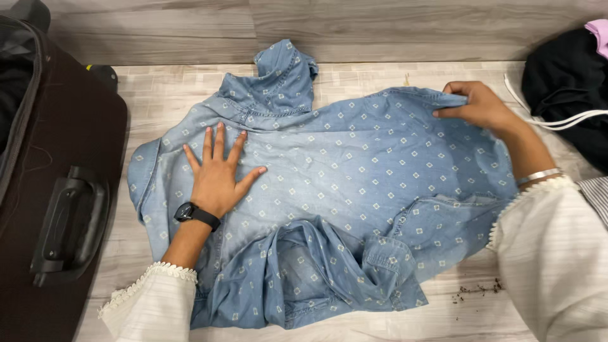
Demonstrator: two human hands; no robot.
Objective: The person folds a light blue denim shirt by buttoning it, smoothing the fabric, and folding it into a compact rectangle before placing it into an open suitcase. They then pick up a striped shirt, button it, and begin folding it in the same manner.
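Your left hand lies flat on the shirt, fingers spread, gripping nothing, just pressing the denim down below the collar. Your right hand is pinched shut on the shirt's far hem edge, pulling it taut. The shirt itself is spread face down across the floor, between the suitcase on your left and a pile of dark clothes on your right.

Here is what could go wrong. Both sleeves are bunched and twisted along the near edge, so any fold made over them would likely trap lumps and creases. If your left palm lifts while the right keeps tension, the cloth could slide and skew. Some dark crumbs sit on the floor near your right sleeve; dragging the shirt that way could pick them up. The white cord from the pile lies close to your right wrist and might snag.

No packages, labels or signs show anywhere here; the only pattern is the small pale diamonds printed over the blue shirt.
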